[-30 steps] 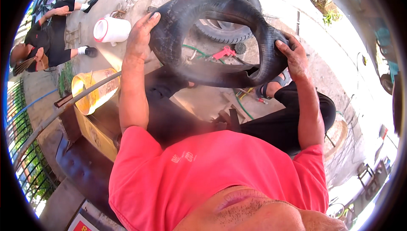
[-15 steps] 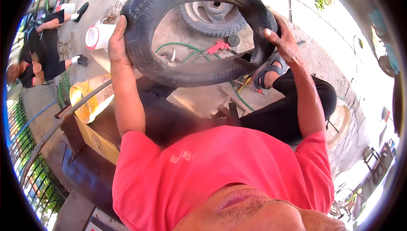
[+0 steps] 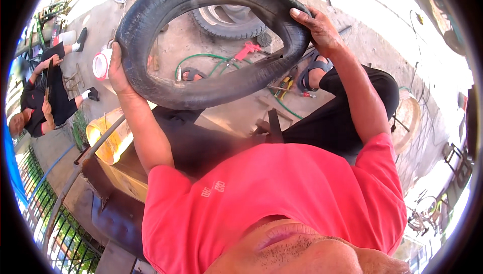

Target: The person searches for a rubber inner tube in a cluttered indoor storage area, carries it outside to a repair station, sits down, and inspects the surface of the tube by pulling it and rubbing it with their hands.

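A large black rubber inner tube (image 3: pixel 201 95) is raised in front of me, tilted with its right side higher. My left hand (image 3: pixel 121 73) grips its left edge, the thumb showing on the outside. At the upper right, my right hand (image 3: pixel 322 30) is closed round the opposite edge, its thumb lying over the rubber. A fold creases the tube on the right, below that hand. Through the ring's opening I see a wheel with a treaded tyre (image 3: pixel 226 30) lying on the ground, and a red air gun (image 3: pixel 247 50) on a green hose (image 3: pixel 201 55).
Yellow-handled pliers (image 3: pixel 286 87) lie near my sandalled foot (image 3: pixel 316 73). On the left stand a yellow bucket (image 3: pixel 103 141) and a white container (image 3: pixel 101 65), with a metal bar (image 3: pixel 103 133) beside the bucket. Another person (image 3: pixel 37 103) sits further left. A round basin (image 3: pixel 406 118) is at right.
Both hands have moved left with the inner tube. The tube has tilted, its left side dropping and its right side rising. The head view has shifted slightly.
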